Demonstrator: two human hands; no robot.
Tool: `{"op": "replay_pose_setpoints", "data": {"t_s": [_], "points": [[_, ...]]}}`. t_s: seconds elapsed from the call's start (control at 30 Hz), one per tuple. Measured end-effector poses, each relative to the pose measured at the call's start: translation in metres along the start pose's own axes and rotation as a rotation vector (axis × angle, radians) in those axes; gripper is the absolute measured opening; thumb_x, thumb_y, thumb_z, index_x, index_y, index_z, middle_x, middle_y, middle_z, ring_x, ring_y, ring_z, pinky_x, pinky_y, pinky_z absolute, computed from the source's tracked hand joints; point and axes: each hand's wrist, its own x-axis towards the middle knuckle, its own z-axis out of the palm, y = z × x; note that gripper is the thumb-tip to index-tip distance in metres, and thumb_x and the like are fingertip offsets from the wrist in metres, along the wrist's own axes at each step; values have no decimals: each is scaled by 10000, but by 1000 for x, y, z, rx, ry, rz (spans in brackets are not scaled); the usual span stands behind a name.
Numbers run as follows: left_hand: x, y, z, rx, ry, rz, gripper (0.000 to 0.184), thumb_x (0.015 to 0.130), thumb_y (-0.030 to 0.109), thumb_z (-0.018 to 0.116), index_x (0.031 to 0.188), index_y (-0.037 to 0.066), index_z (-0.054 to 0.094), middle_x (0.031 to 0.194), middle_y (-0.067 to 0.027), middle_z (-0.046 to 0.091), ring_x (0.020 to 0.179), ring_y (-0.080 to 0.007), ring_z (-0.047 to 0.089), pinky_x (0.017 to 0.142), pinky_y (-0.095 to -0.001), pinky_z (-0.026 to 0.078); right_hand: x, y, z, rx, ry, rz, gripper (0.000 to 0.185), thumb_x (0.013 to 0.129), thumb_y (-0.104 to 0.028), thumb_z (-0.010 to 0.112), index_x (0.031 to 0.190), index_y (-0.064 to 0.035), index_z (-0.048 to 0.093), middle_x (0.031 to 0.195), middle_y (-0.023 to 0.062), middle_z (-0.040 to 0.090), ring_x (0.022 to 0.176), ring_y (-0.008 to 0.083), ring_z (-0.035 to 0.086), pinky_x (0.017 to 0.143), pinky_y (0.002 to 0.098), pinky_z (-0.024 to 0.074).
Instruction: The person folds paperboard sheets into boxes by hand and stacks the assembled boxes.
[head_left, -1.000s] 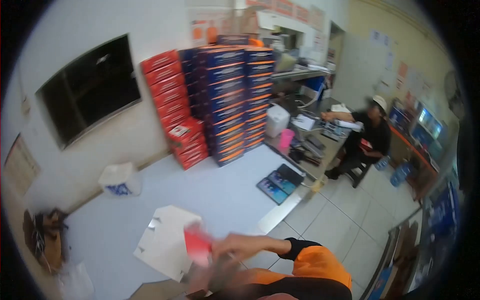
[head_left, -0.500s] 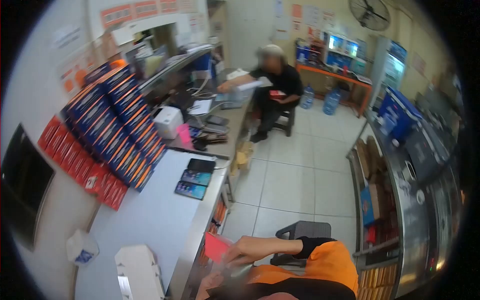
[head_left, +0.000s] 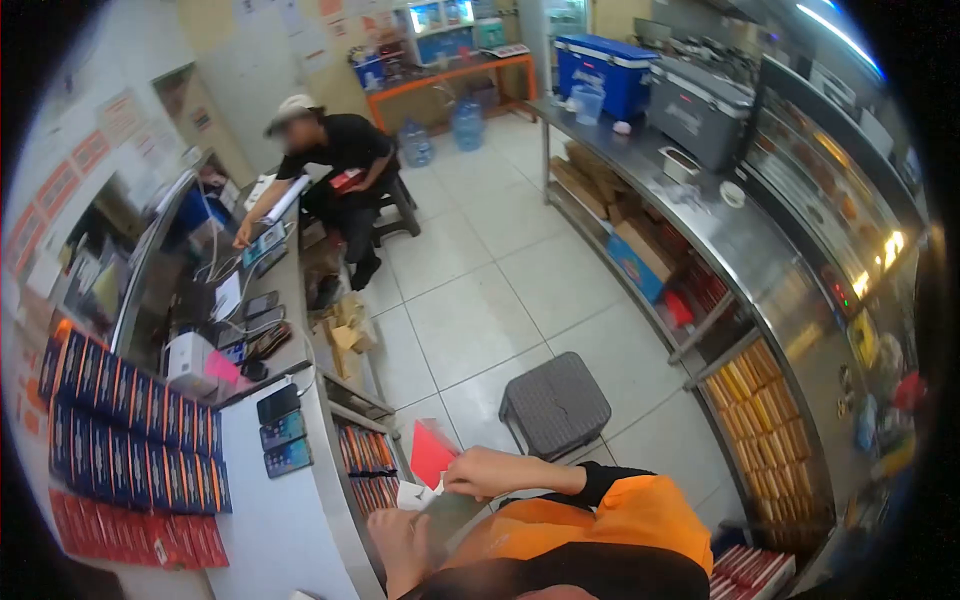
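My right hand [head_left: 472,474] pinches a red and white folded carton [head_left: 432,453], low in the middle of the view. Its red panel stands up to the left of my fingers, and white flaps show below it. My left hand [head_left: 400,543] is at the carton's lower end, its fingers bent against the white part; their tips are partly hidden. Below my right hand, a grey-green patch between the hands is too blurred to name. Both hands are in front of my orange and black clothing, beside the white counter [head_left: 262,520].
Stacked dark blue boxes [head_left: 130,425] and red boxes [head_left: 130,532] line the counter, near three phones [head_left: 283,430]. A grey stool [head_left: 556,403] stands ahead. A seated person [head_left: 335,160] reaches over the far counter. On the right is a steel table [head_left: 700,215] with coolers.
My view has swung right, bringing the stool and right-hand table further in. White flaps of the carton now show, and my left hand is more visible. The seated person's arm still reaches over the counter.
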Motion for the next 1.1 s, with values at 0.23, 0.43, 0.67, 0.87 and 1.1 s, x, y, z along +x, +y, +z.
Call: {"op": "replay_pose_setpoints", "data": {"t_s": [0.23,0.43,0.67,0.87,1.1], "points": [[39,20,-7,11,-178,26,146,735,129,682,779,35,579,873,-100,512,909,-299,500,1020,-481,274,-23,-4,-1,176,130,151,216,906,-170,508,874,9,626,669,114,598,532,196,637,542,321,492],[27,11,1,-445,721,-370,567,906,413,506,1309,23,426,1266,-173,452,1232,-313,412,1091,-450,219,-29,-9,-14,534,354,207,222,956,-200,476,891,-16,582,639,19,531,495,116,549,502,253,432],[-60,-41,-35,-688,168,-651,560,899,312,563,1320,-30,426,1209,-130,555,1094,-190,526,964,-337,387,-24,30,15,1292,375,332,278,984,-309,392,997,-91,565,759,-50,522,627,67,422,605,217,374],[-90,-34,-92,-631,361,-516,286,852,116,528,1046,-77,610,1008,-126,644,892,-166,595,790,-288,451,-25,60,58,1636,21,332,484,995,-399,341,1336,-61,401,1321,95,458,1169,172,475,982,342,384],[-41,48,-98,-362,-384,-420,231,840,125,556,959,-56,638,883,-122,665,752,-149,608,664,-282,467,0,7,49,841,109,-209,512,979,-355,432,1418,-111,329,1360,109,425,1168,152,482,960,289,391]]}}
